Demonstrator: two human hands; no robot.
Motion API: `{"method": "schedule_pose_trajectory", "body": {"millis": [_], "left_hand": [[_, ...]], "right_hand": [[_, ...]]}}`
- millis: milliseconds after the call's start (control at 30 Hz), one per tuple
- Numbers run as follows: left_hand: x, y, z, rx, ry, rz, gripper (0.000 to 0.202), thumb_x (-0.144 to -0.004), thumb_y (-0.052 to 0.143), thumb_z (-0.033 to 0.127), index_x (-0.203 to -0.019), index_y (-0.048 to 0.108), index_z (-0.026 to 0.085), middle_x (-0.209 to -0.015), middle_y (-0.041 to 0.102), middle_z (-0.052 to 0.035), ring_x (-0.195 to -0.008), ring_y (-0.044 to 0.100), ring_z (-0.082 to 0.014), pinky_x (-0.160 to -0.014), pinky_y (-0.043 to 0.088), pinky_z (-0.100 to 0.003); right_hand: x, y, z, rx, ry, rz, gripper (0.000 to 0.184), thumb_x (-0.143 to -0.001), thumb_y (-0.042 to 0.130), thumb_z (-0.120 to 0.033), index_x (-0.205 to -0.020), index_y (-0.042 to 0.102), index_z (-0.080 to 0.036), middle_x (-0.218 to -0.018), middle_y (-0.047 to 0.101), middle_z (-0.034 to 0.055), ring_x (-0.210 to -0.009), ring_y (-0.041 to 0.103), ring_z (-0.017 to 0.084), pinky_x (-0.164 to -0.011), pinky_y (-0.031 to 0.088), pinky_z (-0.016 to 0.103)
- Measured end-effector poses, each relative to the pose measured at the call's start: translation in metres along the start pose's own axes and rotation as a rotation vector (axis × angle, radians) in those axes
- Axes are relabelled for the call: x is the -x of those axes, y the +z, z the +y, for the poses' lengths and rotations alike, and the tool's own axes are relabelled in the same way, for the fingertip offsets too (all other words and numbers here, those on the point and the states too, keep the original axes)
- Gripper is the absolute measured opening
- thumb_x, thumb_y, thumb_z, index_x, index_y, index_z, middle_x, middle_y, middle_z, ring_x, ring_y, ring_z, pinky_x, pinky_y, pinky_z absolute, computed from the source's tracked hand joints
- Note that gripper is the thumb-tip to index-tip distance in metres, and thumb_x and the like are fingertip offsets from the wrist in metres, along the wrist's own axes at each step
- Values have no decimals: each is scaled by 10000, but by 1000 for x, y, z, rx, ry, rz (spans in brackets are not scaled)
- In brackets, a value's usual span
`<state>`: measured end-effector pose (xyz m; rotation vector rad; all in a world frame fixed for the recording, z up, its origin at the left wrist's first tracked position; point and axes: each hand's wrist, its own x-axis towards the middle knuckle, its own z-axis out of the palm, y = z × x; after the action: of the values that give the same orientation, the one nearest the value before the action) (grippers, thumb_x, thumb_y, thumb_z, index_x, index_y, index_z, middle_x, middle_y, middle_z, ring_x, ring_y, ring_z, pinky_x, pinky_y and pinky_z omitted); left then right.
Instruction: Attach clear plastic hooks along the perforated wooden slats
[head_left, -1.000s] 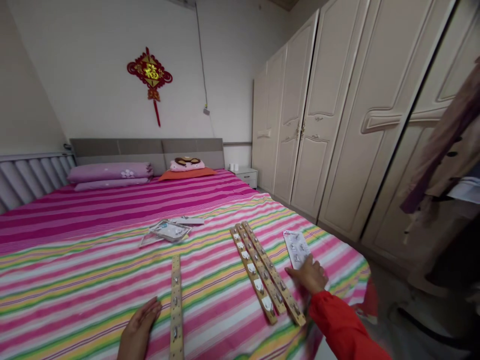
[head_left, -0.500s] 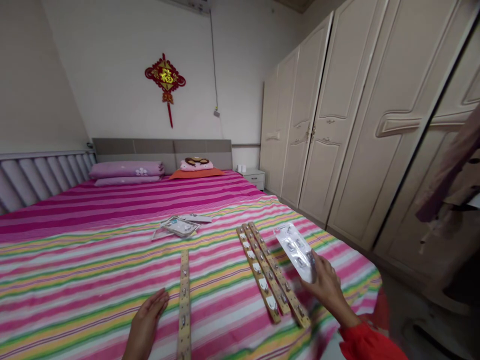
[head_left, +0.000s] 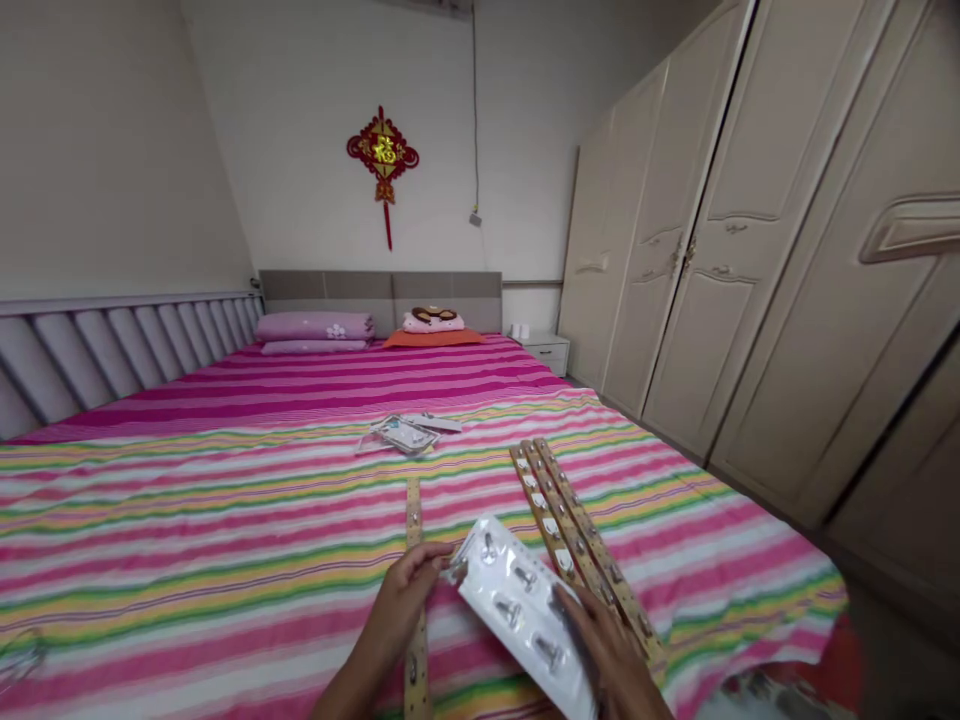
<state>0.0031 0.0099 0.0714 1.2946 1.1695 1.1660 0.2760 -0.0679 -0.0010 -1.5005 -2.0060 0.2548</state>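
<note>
I hold a clear plastic packet of small metal hooks (head_left: 517, 610) in both hands above the striped bed (head_left: 187, 520). My left hand (head_left: 409, 595) pinches its upper left corner. My right hand (head_left: 611, 655) grips its lower right end, fingers curled round it. A single wooden hook rail (head_left: 413, 520) lies on the sheet beneath my left hand. Three more wooden hook rails (head_left: 570, 545) lie side by side to the right of the packet.
Opened packets (head_left: 405, 432) lie further up the bed. Pillows (head_left: 315, 330) rest at the grey headboard. A cream wardrobe (head_left: 750, 250) runs along the right wall, a padded panel (head_left: 112, 350) along the left. A small nightstand (head_left: 547, 352) stands by the bed.
My right hand picked the hook packet up from the right side of the bed and carried it leftward. My left hand left the sheet and took its corner. The view swung left.
</note>
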Motion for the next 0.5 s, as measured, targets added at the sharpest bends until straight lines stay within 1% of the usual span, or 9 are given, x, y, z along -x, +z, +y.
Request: {"method": "schedule_pose_trajectory", "body": {"millis": [67,167,233,300,400,500], "left_hand": [[5,2,-5,37,-30,-41,364,-651,661,461,-882,727,188,-867,721,-63,-833,642,-220,-775,493,-297],[12,0,-11,137,-149,-88,370,-643,683,451,-900,726,188,-791,704,-45,-722,625,-181,-684,489,-271],[15,-2,-11,206,-225,-128,376,-612,724,427,-903,730,189,-813,711,-50,-728,629,-176,-686,487,-264],[18,-5,-9,248,-268,-181,393,-586,757,395,-922,733,193,-867,724,-60,-770,642,-187,-718,489,-267],[20,-10,-4,224,-258,-233,418,-595,765,382,-970,731,200,-950,730,-72,-851,655,-217,-778,489,-286],[22,-12,-3,153,-219,-218,448,-569,786,388,-969,736,192,-966,734,-86,-880,659,-254,-806,495,-325]], "right_hand": [[4,14,-2,-22,14,-7,844,-650,643,-416,-1426,330,-307,-1397,436,130,-1277,393,391,-972,361,485],[10,28,1,-43,33,-32,807,-668,641,-431,-1413,353,-315,-1398,439,132,-1284,393,379,-970,362,464],[14,32,3,-53,40,-57,806,-670,641,-471,-1410,356,-327,-1403,435,132,-1290,388,376,-970,361,464],[17,35,5,-56,46,-72,794,-679,630,-515,-1405,358,-344,-1395,446,129,-1281,402,373,-972,361,467],[22,37,4,-59,31,-63,768,-705,605,-547,-1406,347,-368,-1380,468,116,-1255,436,365,-970,368,460],[25,39,1,-51,8,-52,710,-746,582,-548,-1398,346,-397,-1367,488,101,-1233,464,350,-954,388,443]]}}
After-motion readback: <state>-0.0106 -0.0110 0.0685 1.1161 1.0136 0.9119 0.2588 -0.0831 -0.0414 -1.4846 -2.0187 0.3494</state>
